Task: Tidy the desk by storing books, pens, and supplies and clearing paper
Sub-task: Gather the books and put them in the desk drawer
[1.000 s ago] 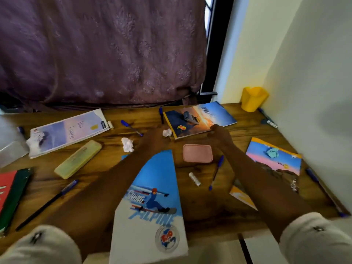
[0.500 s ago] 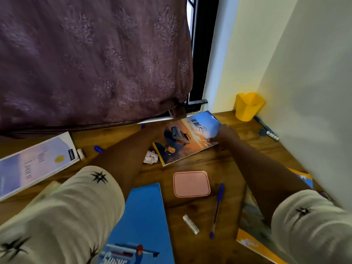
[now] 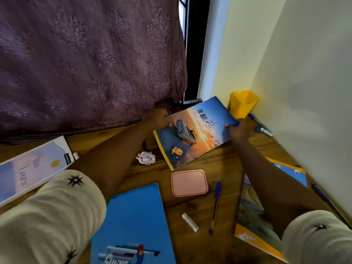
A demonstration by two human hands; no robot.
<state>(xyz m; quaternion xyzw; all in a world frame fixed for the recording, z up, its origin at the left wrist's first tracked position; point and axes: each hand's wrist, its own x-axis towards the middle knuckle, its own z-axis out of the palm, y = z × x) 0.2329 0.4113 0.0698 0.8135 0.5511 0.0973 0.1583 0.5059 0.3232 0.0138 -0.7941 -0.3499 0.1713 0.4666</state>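
1. Left hand (image 3: 155, 117) is curled round the far long edge of the sunset-cover paper notebook (image 3: 200, 141). Right hand (image 3: 238, 130) pinches its 3 o'clock corner.
2. Notebook sits at 12 o'clock on the wooden desk (image 3: 200, 248). Its long axis runs 7 to 1, with the title end pointing at the one yellow plastic cup (image 3: 242, 103).
3. One grey stapler (image 3: 185, 131) rides on it.
4. At the notebook's 7 there's one crumpled white paper ball (image 3: 145, 158). At its 6 there's one pink rounded case (image 3: 189, 182) and one blue pen (image 3: 215, 206).

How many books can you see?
4: the sunset book, held by the left hand and right hand; the pale book, far left; the blue book, near edge; the orange-edged book under the right arm, which may hide another.
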